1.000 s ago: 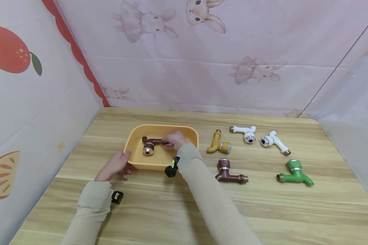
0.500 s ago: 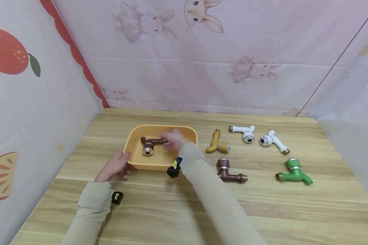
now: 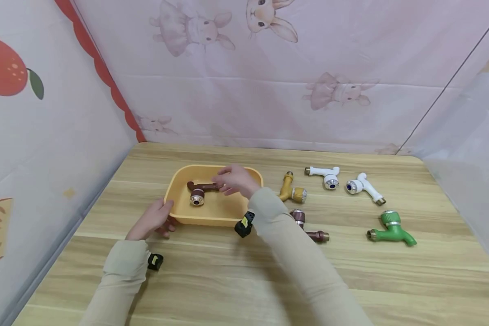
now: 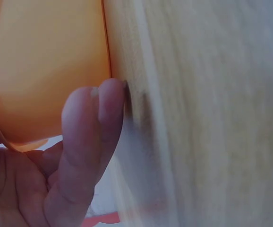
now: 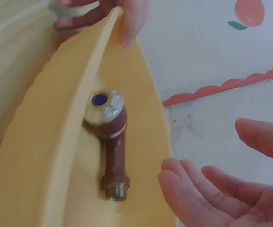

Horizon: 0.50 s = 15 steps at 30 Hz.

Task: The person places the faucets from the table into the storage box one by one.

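A brown tap (image 3: 197,194) with a silver-rimmed knob lies in the yellow plastic basin (image 3: 205,222). At the basin's left end, my left hand (image 3: 151,221) grips the rim, thumb inside and fingers outside, as the right wrist view shows. My right hand (image 3: 238,180) is over the basin's right part, near the tap's threaded end. In the right wrist view its fingers (image 5: 212,189) are spread apart from the thumb, and nothing is held; the tap's brass thread (image 5: 116,191) shows apart from them.
Right of the basin lie a yellow tap (image 3: 286,188), two white taps (image 3: 319,172) (image 3: 366,186), a green tap (image 3: 393,233) and another brown tap (image 3: 315,236), partly behind my right sleeve. The wooden table (image 3: 212,280) meets printed cloth walls at the back and sides.
My right hand has let go of the brown tap in the basin, risen and drawn slightly right, its fingers opening. The left hand stays on the basin's rim.
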Motion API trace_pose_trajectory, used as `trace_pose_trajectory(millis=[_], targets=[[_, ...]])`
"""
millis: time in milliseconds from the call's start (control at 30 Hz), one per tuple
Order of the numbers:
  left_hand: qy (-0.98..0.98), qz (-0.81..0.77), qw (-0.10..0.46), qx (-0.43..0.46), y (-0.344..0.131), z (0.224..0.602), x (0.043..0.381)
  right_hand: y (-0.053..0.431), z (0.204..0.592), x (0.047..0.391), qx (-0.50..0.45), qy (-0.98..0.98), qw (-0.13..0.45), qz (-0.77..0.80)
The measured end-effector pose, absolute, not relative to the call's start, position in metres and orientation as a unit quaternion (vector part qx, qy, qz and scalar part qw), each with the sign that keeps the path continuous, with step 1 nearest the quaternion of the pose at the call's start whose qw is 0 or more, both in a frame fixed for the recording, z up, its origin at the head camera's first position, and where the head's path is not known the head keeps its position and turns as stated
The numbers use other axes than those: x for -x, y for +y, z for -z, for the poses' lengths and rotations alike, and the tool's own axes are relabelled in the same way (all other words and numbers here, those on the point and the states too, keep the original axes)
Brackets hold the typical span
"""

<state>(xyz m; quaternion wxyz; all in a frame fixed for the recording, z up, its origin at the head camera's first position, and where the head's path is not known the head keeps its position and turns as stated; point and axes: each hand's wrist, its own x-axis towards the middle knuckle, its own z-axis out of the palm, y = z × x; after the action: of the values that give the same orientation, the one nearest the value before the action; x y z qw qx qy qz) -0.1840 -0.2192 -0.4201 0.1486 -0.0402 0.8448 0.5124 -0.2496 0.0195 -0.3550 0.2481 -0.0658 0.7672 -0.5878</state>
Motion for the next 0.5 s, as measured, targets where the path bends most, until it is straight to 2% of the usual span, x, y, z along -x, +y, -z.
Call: trace_pose_trajectory(millis=[233,500], targets=[[0.848,-0.505,0.151,0.050,-0.219,0.420,0.187,0.026,0.340,0.239,0.100,0.755,0.253,0.597],[0.849,-0.501,0.153,0.064,-0.218,0.421,0.185,0.038,0.329,0.224,0.130,0.764,0.216,0.594]])
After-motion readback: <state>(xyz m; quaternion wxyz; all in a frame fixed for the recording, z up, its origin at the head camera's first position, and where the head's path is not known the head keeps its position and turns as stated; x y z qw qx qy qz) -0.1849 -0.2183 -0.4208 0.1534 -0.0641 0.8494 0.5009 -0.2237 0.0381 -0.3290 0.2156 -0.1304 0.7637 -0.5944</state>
